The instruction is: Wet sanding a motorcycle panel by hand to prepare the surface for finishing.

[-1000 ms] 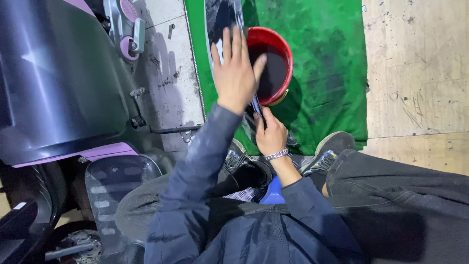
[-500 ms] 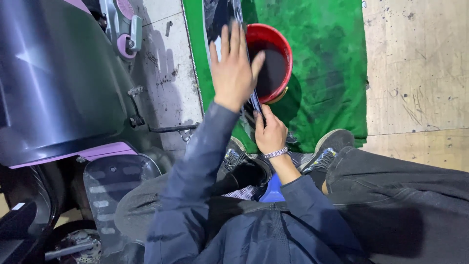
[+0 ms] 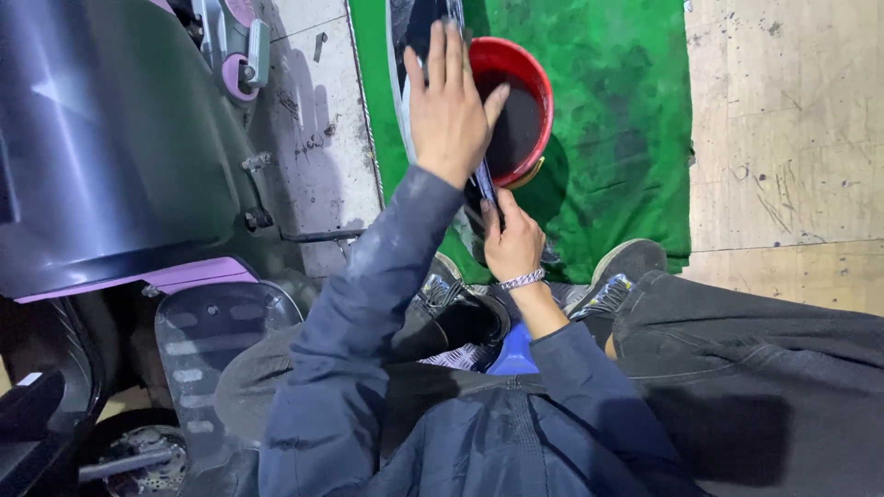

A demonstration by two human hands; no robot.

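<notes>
Both hands act as the grip on 1 long, dark, curved panel that runs from the top edge of the view down toward the person's lap: the left hand lies flat and spread on the panel's upper part, fingers straight and pointing away from the body, pressing rather than clasping, while the right hand is curled shut around the panel's thin lower end, just above a silver bracelet on the wrist. The panel looks like a glossy, moulded piece of bodywork with a pale edge, so I judge it stiff but light, somewhat flexible along its length, and likely slick if it is wet; its edges and the narrow lower end seem the safest places to take hold, with a flat palm steadying the broad face. It sits directly under the left palm and inside the right fist, touching both, and its upper part crosses just beside the left rim of a red bucket holding dark liquid. The bucket stands on a green cloth spread over the concrete floor. To the left stands a dark scooter with a pink trim strip, its footboard near the person's knee. The person's shoes rest at the cloth's near edge, and how the panel ends beyond the top of the view cannot be told.
</notes>
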